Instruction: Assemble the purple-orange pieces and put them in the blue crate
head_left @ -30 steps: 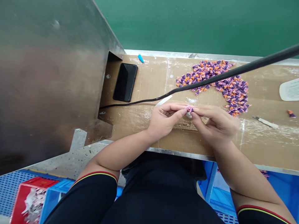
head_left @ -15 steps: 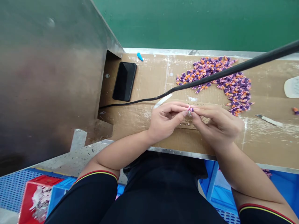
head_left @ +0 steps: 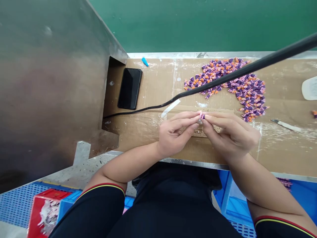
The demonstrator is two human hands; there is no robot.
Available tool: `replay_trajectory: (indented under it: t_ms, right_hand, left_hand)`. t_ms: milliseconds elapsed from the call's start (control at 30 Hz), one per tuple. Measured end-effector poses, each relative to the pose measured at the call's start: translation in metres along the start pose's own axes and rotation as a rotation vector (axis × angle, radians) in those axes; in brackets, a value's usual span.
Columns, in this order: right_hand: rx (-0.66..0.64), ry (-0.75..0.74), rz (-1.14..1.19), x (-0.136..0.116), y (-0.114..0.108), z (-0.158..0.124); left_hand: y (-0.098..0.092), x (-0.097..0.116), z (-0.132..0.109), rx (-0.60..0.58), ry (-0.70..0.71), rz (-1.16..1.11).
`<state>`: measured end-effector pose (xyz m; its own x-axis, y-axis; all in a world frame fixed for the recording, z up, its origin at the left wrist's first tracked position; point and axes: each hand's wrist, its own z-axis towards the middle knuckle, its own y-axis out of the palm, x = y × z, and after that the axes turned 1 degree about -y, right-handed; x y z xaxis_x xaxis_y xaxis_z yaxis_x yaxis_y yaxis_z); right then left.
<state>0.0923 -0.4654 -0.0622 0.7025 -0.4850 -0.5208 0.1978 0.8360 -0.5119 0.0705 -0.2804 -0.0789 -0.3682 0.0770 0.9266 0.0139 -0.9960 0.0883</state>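
A tiny purple and pink piece [head_left: 202,116] is between the fingertips of both hands, above the cardboard-covered bench. My right hand [head_left: 230,134] pinches its purple end between thumb and forefinger. From the other side, my left hand [head_left: 175,134] has its fingertips closed against the pink part, its thumb a little lower. Fingers cover much of the piece, so its full shape is hidden. Beyond my right hand lies a heap of small purple, pink and orange figures [head_left: 250,94]. A white strip [head_left: 170,108] rests just past my left hand.
A black cable [head_left: 213,82] crosses above the bench. On the left are a phone [head_left: 130,88], a blue cap-like piece [head_left: 145,61] and a large metal panel [head_left: 54,82]. A craft knife [head_left: 286,125] and a white container [head_left: 310,88] lie right. Below stands a red bin [head_left: 37,211].
My left thumb has dropped slightly away from the small piece. Both hands stay at nearly the same spot, and the view has shifted a little.
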Motion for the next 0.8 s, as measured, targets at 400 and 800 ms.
replay_trajectory:
  t_ms: [400,800]
  right_hand:
    - [0.048,-0.029,0.064,0.002,0.003,0.001]
    - [-0.019,-0.05,0.033,0.002,0.0,0.0]
  left_hand:
    - [-0.002,-0.01,-0.01,-0.11,-0.071,-0.104]
    - [-0.005,-0.019,-0.006,-0.122,0.426,0.349]
